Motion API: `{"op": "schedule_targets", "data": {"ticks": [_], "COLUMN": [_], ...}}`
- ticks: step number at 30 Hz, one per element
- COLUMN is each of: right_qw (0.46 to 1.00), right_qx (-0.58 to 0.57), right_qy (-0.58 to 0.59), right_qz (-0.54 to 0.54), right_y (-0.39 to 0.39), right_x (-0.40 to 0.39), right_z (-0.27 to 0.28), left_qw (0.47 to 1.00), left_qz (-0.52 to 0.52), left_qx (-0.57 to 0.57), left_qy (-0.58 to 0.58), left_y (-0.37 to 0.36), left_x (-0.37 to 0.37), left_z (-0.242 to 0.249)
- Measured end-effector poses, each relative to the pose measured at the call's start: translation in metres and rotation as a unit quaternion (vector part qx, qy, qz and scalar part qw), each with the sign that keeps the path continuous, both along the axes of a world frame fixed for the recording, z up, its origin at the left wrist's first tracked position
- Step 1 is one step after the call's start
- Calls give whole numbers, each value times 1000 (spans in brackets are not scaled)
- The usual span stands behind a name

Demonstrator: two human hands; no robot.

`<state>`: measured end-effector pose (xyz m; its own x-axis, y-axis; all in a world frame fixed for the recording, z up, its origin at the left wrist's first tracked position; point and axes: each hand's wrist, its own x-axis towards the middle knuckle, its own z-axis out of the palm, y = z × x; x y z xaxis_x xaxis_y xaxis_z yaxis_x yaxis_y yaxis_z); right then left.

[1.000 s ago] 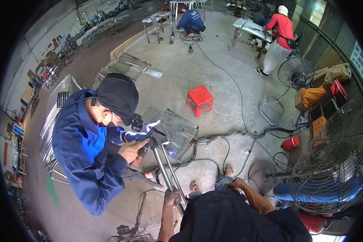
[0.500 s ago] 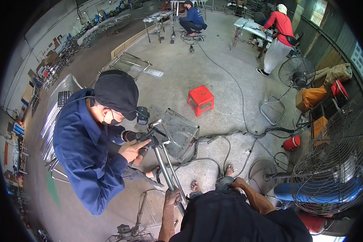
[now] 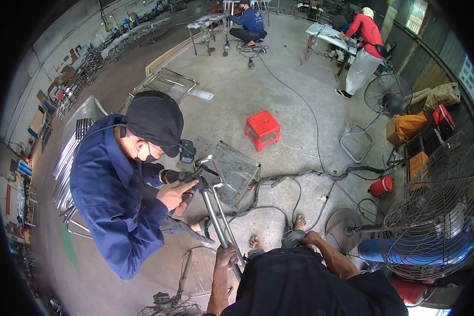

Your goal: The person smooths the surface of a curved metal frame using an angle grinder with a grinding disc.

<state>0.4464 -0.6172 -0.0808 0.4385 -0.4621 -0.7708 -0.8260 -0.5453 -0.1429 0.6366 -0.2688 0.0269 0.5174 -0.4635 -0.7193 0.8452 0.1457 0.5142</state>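
My left hand point(image 3: 226, 256) is wrapped around the lower part of a metal tube frame point(image 3: 214, 215), which slants up and away from me. My right hand point(image 3: 312, 240) rests at my knee; its fingers are mostly hidden, and whether it holds anything cannot be made out. At the frame's upper end, a co-worker in a dark blue shirt point(image 3: 102, 176) leans in, with a gloved hand on a black tool and a bare hand point(image 3: 174, 195) pointing along it. Beneath that end a grey metal plate point(image 3: 236, 171) lies on the floor.
A red stool point(image 3: 263, 126) stands ahead. Cables point(image 3: 295, 176) cross the floor. A large fan point(image 3: 432, 221) is close on my right, with another fan point(image 3: 387, 95) beyond it. A person in red point(image 3: 371, 34) bends over a table; another person in blue point(image 3: 251, 22) squats far ahead.
The co-worker beside me has shifted slightly to the right. The far squatting person has moved a little left and extended an arm. My hands and the tube frame look unchanged.
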Motion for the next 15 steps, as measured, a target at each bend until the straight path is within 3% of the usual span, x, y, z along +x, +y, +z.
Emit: {"op": "schedule_targets", "data": {"ticks": [15], "right_qw": [1000], "right_qx": [-8], "right_qy": [-1], "right_qz": [16], "right_y": [1], "right_x": [2], "right_z": [7], "left_qw": [1000], "left_qz": [-6], "left_qx": [4], "left_qy": [-4], "left_y": [1], "left_x": [0], "left_z": [-1]}}
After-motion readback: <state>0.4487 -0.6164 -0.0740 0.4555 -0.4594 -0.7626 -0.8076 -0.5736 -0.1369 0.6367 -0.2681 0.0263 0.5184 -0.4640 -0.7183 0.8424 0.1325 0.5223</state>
